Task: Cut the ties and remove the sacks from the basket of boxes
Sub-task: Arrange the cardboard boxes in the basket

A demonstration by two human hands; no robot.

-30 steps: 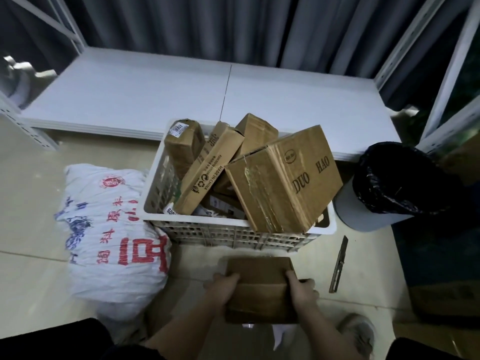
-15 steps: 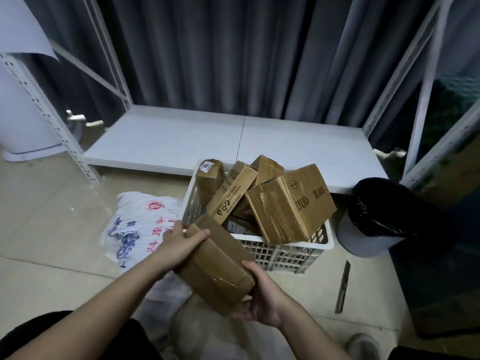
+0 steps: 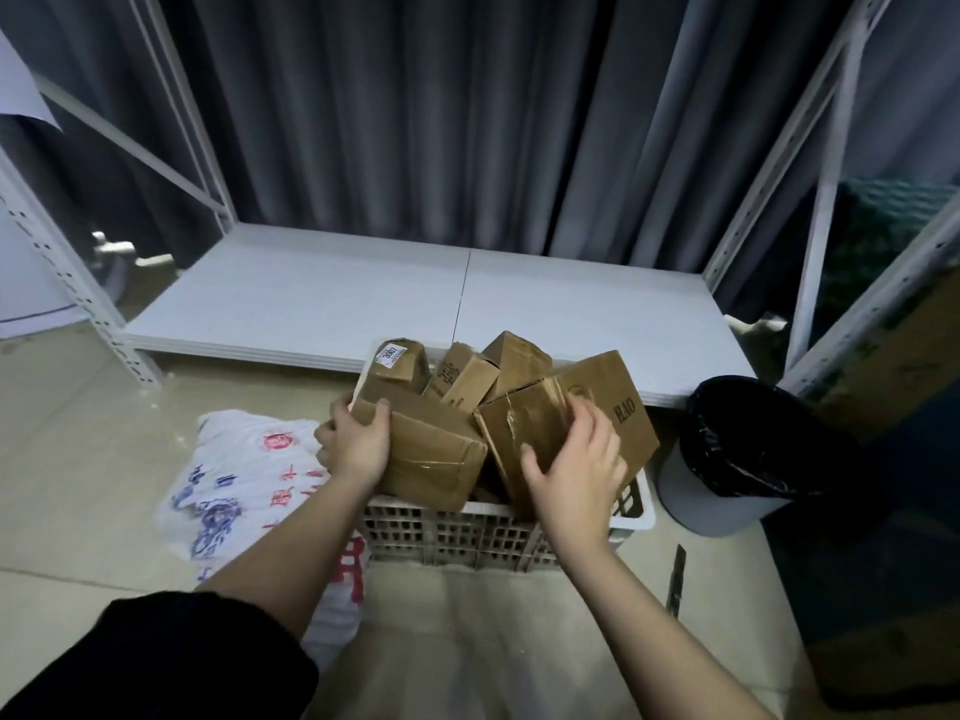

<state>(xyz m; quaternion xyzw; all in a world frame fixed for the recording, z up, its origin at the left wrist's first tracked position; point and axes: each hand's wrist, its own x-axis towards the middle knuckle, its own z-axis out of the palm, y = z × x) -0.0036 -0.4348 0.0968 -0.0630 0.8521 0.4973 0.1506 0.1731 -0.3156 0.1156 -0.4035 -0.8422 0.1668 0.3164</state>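
Note:
A white slatted basket (image 3: pixel 467 532) stands on the floor, piled with several brown cardboard boxes. My left hand (image 3: pixel 356 444) grips the near left corner of a flat taped box (image 3: pixel 436 457) that rests on the basket's front left rim. My right hand (image 3: pixel 574 472) is spread flat, fingers apart, against the taped face of the big box (image 3: pixel 618 407) printed "HAO". A white printed sack (image 3: pixel 244 491) lies crumpled on the floor left of the basket, partly behind my left arm.
A dark knife (image 3: pixel 675 584) lies on the tiles right of the basket. A bin with a black liner (image 3: pixel 737 454) stands beyond it. A low white shelf board (image 3: pixel 322 304) with metal uprights runs behind the basket, before a grey curtain.
The flat taped box went from in front of the basket up onto its front left rim. My right hand let go of it and moved onto the big box.

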